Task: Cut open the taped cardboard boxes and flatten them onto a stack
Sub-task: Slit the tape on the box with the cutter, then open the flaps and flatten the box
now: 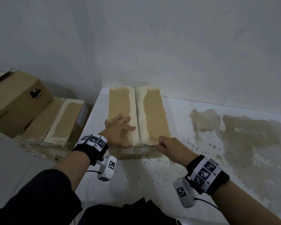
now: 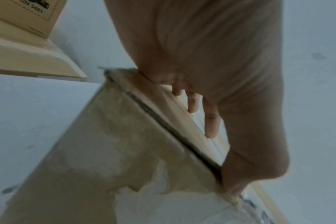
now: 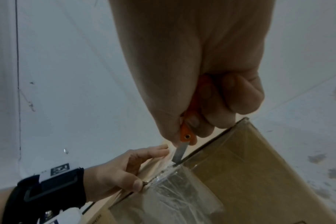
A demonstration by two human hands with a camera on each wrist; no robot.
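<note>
A taped cardboard box [image 1: 151,111] [image 3: 249,174] lies on the white table [image 1: 177,168], its top flaps meeting in a middle seam. My left hand [image 1: 120,129] [image 2: 211,118] [image 3: 125,168] presses flat on the left flap with spread fingers, thumb at the near edge. My right hand [image 1: 167,146] [image 3: 211,98] grips an orange utility knife [image 3: 186,136]. Its blade [image 3: 177,154] is stuck into the clear tape [image 3: 173,189] at the box's near top edge, right of the seam.
Left of the table, cardboard boxes [image 1: 18,101] [image 2: 25,15] are piled against the wall, one tilted on another [image 1: 62,122]. Brown torn-paper residue [image 1: 250,135] marks the table's right part. The wall [image 1: 169,46] stands close behind the box.
</note>
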